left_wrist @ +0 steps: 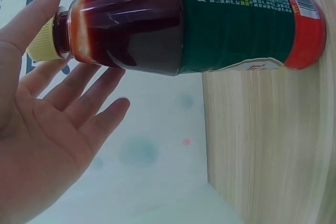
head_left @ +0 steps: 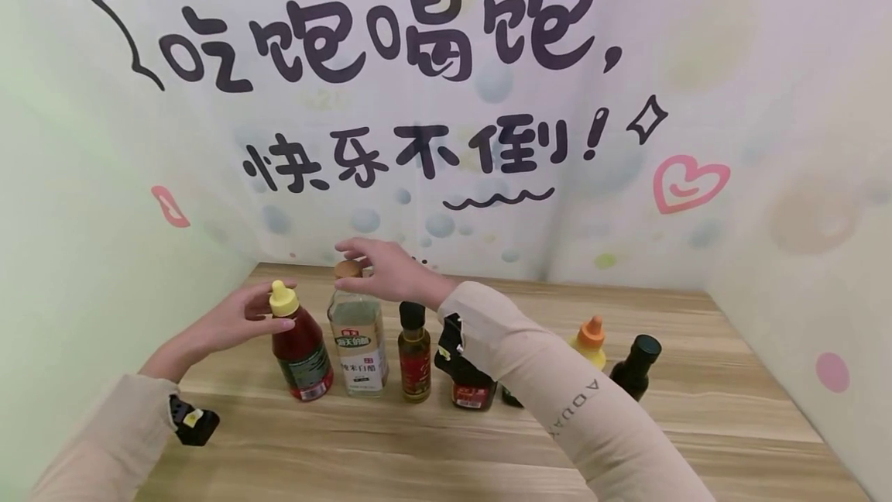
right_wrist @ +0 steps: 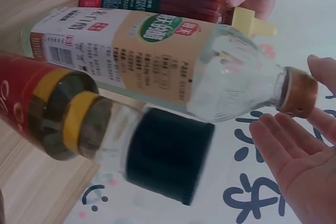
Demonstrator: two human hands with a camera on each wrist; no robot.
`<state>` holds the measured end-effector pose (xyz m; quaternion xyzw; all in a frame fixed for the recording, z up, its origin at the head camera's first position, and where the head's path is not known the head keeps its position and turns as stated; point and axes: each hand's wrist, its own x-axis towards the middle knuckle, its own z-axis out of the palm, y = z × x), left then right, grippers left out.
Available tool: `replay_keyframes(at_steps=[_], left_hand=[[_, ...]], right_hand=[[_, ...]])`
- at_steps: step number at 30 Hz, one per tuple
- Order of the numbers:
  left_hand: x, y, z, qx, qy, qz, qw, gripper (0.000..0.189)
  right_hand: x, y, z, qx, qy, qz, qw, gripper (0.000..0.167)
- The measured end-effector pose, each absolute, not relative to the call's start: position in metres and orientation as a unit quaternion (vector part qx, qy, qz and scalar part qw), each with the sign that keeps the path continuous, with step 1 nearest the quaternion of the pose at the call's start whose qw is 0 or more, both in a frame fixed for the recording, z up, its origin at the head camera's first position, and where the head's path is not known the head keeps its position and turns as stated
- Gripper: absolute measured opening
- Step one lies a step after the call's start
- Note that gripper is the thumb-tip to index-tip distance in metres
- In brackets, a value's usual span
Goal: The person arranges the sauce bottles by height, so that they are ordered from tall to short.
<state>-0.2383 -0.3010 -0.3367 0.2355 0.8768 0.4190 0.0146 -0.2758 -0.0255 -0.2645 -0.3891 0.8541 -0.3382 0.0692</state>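
Beige sleeves are seen at the lower left and lower right, with the counter laid out between them. Left of centre, an upright red sauce bottle is bracketed at its top by the left hand, fingers held wide (contact cannot be told). Just right of it, a clear vinegar bottle is framed at its top by the right hand, fingers likewise spread. Behind everything, a pale, lettered wall is shown.
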Motion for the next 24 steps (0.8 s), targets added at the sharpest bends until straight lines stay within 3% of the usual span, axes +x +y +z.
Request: replay_keyframes(at_steps=[10,24], left_hand=[[-0.243,-0.298,-0.343,0.229,0.871,0.435,0.002,0.053],[-0.243,-0.294,-0.352,0.182,0.868,0.463,0.008,0.035]], right_hand=[[-0.281,-0.027,-0.275,-0.386,0.861,-0.324,0.065,0.047],[-0.283,-0.027,-0.279,-0.371,0.860,-0.342,0.074,0.044]])
